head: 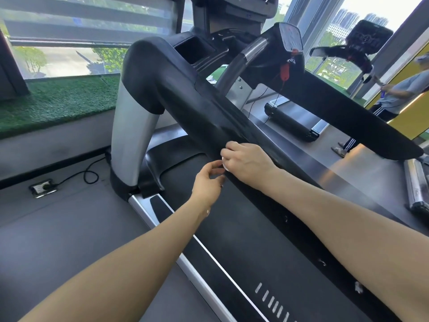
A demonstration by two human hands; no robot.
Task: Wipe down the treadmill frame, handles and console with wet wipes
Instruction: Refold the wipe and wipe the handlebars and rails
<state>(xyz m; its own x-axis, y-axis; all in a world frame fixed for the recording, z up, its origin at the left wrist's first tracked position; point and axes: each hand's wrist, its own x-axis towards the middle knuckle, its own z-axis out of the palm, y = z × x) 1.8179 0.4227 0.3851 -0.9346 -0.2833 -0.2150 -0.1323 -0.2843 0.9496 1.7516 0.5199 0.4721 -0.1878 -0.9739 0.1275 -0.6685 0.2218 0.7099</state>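
Your right hand [246,159] sits just below the middle of the frame, fingers curled over a small white wipe [224,164] and pressing it to the black handle [209,108] that runs from upper left down toward lower right. Only slivers of the wipe show at your fingertips and under the heel of the palm, so you cannot tell how it is folded. Your left hand [210,180] is just beside it, lower and to the left, fingers loosely curled with the tips close to the edge of the wipe; whether they pinch it or only near it you cannot tell. Expect the wipe to be light, limp and damp: it will likely bunch or roll under a sliding palm, so keep it flat under the finger pads and hold an edge if it creeps. The handle looks rigid and smooth, with a broad rounded top and a narrower underside, so it should take firm pressure; wrap the wipe round it instead of rubbing only the top. The console [290,36] at upper centre has a display and a red safety clip [285,70] hanging on a cord; go lighter there. The silver upright [130,126] at left is hard and slick.
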